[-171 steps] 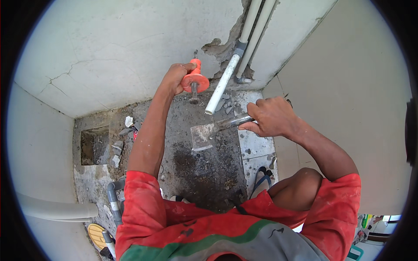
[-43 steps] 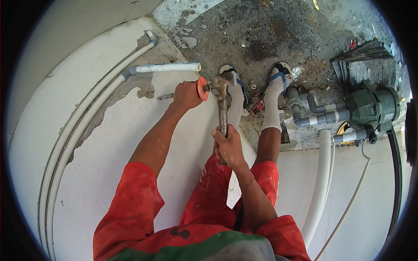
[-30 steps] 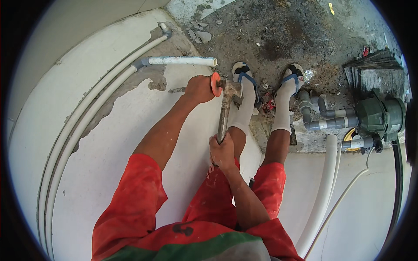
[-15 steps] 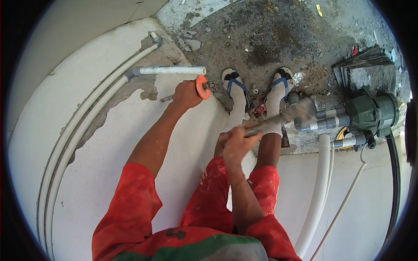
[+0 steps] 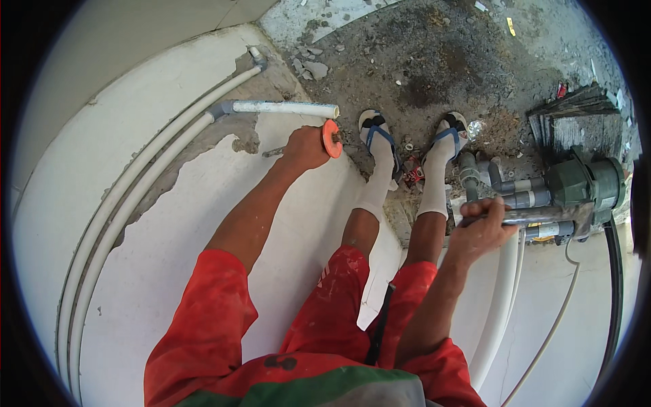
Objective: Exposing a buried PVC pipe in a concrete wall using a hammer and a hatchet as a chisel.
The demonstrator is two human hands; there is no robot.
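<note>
My left hand [image 5: 306,146] grips a chisel [image 5: 273,152] by its handle behind the round orange guard [image 5: 331,138], with the tip at the plastered wall [image 5: 203,197] near chipped plaster [image 5: 245,142]. Just above it, a short white pipe [image 5: 285,108] with an open end juts from a grey elbow. My right hand [image 5: 485,225] is closed round the metal handle of a hammer [image 5: 580,220], held out to the right, away from the chisel, with its head in front of the green pump in this view.
Two white pipes [image 5: 156,162] run along the wall. At right are the green pump [image 5: 584,180] with grey pipe fittings, stacked dark boards [image 5: 573,121], a thick white pipe [image 5: 500,305] and cables. My sandalled feet stand on the rubble-strewn floor [image 5: 434,54].
My right hand has swung the hammer rightward, away from the chisel's struck end. My left hand stays by the pipe end. The view has turned since the earliest frame.
</note>
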